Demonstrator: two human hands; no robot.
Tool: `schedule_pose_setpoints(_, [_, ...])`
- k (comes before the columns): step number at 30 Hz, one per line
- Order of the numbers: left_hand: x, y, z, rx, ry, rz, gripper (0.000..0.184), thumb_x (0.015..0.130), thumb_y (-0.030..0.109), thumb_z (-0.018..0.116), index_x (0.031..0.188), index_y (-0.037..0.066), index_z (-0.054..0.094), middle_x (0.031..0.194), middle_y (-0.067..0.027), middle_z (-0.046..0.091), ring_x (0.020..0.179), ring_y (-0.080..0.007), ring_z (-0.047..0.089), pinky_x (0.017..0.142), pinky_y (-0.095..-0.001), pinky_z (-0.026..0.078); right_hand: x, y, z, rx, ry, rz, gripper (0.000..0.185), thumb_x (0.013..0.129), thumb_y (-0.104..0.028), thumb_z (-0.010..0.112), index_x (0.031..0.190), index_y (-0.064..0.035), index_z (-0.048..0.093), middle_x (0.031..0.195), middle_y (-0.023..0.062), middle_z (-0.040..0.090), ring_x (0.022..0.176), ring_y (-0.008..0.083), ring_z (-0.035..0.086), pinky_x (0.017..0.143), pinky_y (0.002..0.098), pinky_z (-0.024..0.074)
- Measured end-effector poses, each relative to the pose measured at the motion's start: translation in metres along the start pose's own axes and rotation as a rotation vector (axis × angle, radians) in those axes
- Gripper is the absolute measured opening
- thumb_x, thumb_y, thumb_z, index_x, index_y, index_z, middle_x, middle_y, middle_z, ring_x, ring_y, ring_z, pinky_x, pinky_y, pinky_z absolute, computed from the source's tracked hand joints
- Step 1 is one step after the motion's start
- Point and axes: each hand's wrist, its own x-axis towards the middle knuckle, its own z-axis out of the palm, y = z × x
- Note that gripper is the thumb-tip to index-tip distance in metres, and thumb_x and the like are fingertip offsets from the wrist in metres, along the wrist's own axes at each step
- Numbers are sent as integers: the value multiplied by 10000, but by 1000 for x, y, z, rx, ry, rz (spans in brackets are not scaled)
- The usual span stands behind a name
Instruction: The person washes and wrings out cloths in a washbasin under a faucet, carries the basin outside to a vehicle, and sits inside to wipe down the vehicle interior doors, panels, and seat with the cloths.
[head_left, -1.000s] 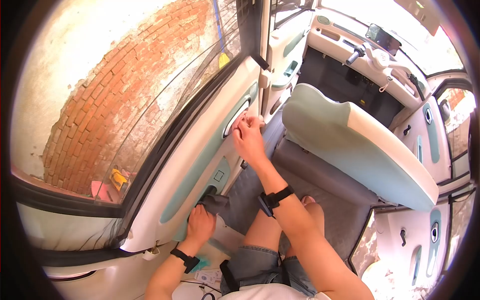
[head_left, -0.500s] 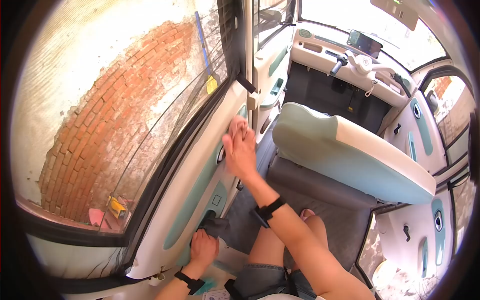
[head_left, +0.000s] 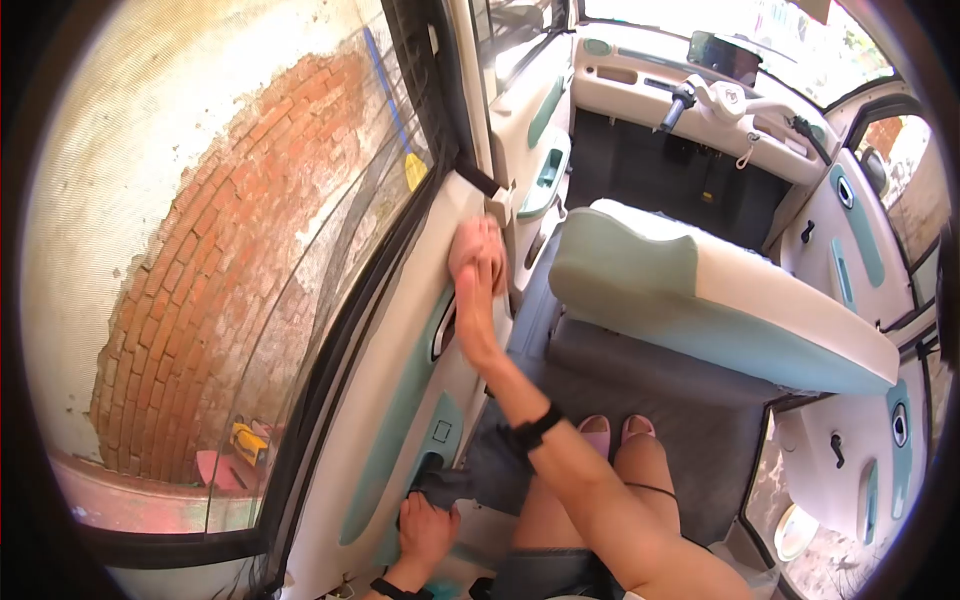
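My right hand [head_left: 478,265] presses a bunched pinkish cloth [head_left: 468,240] against the upper front corner of the cream and teal door panel [head_left: 400,400]. The cloth is mostly hidden under blurred fingers. Just below that hand is the dark oval inner door handle [head_left: 443,330]. My left hand [head_left: 428,530] is lower down, its fingers curled at the teal door pull [head_left: 436,430]. Beside those fingers a dark grey piece [head_left: 440,484] sticks out; its kind is not clear.
A teal and cream seat back [head_left: 700,290] stands ahead on the right. Beyond it are handlebars [head_left: 725,98] and a mirror [head_left: 725,58]. The opposite door [head_left: 830,450] is at lower right. Through the left window shows a brick wall [head_left: 220,250] with a blue-handled tool [head_left: 390,90].
My right hand has slid slightly up and forward on the panel with the cloth, and its wrist has turned. My left hand stays at the door pull. The view has shifted a little.
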Motion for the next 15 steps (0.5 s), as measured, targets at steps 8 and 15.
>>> schedule_pose_setpoints(8, [7, 0, -13, -7, -10, 26, 376, 766, 286, 554, 632, -59, 622, 768, -208, 537, 829, -325, 474, 737, -397, 359, -16, 92, 4, 249, 61, 521, 730, 960, -510, 242, 1436, -56, -73, 1501, 112, -85, 1387, 234, -43, 1107, 321, 43])
schedule_pose_setpoints(15, [0, 0, -4, -36, 84, 67, 360, 746, 253, 557, 671, -94, 609, 820, -260, 527, 854, -365, 459, 756, -436, 363, -193, 10, 25, 113, -35, 611, 810, 871, -681, 236, 1378, -51, 286, 1362, 130, 341, 1308, 219, 278, 1067, 255, 183])
